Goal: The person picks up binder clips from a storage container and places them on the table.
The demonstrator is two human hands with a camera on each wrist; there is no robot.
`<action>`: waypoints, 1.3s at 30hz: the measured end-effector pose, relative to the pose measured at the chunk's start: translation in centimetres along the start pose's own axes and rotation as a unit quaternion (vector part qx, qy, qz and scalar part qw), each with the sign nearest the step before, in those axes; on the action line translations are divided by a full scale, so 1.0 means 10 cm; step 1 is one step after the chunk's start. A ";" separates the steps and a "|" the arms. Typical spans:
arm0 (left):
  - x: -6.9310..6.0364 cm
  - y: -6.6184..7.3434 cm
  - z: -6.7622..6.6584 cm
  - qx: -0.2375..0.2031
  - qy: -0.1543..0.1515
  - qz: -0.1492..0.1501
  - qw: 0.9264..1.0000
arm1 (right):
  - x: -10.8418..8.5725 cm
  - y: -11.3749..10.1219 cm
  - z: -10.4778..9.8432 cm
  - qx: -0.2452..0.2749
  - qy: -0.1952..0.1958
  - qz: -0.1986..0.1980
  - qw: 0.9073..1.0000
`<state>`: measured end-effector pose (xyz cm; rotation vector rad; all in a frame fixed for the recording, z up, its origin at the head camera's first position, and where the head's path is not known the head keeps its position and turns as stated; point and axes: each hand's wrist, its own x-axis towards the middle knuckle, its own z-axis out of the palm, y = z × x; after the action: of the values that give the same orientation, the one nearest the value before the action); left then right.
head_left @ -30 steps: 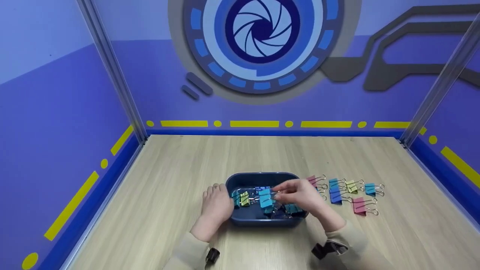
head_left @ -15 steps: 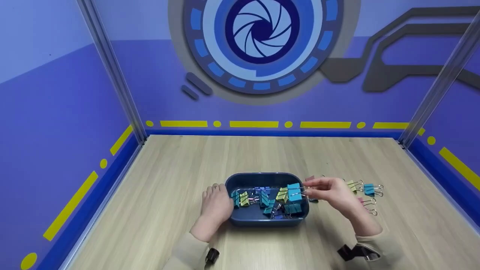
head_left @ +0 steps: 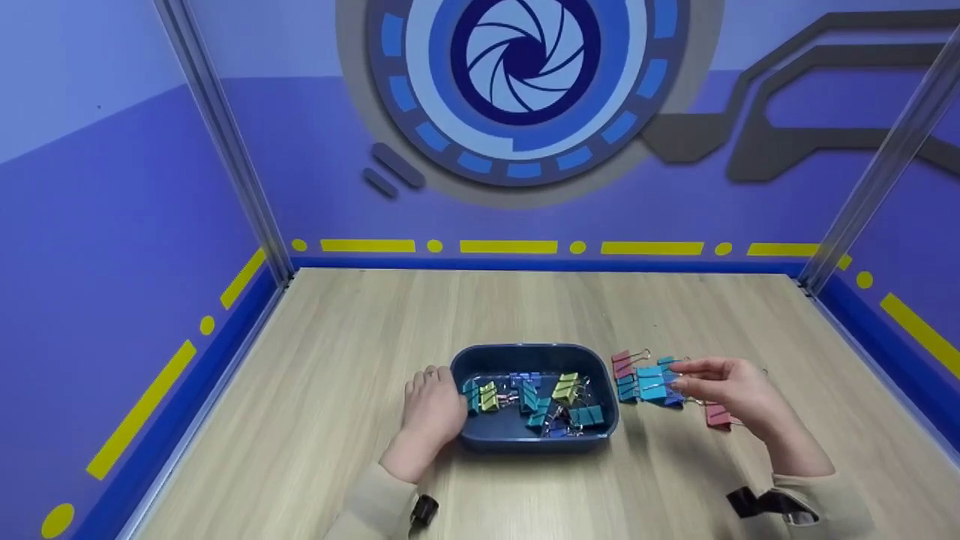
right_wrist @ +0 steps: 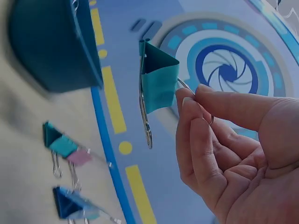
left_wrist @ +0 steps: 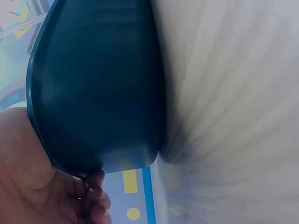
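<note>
- Resting against the left end of the navy tray [head_left: 536, 445]: left hand [head_left: 435, 405], fingers [left_wrist: 99, 212] bent; cannot tell whether they grip.
- Right hand [head_left: 735, 391] pinches a turquoise binder clip [head_left: 651, 384] by its wire handle [right_wrist: 185, 84], above the table [head_left: 375, 322], right of the tray.
- Inside tray: jumbled clips [head_left: 586, 416], teal, yellow-green, blue.
- Right of tray: loose clips [head_left: 718, 416], pink, teal, blue, partly hidden.
- Farthest: blue-purple wall [head_left: 262, 150], round motif [head_left: 525, 56].

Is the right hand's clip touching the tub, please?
No: in the right wrist view, the fingers hold the clip in the air, clearly apart from the tub.
</note>
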<state>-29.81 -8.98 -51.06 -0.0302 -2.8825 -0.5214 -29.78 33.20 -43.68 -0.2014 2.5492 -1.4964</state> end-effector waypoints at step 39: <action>0.00 0.00 -0.01 -0.013 -0.004 -0.002 1.000 | 0.35 0.47 0.41 -0.098 0.006 -0.019 0.995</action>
<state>-29.84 -9.05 -51.00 -0.0292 -2.8838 -0.5617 -32.41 31.25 -50.03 -0.2686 2.7169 -1.2606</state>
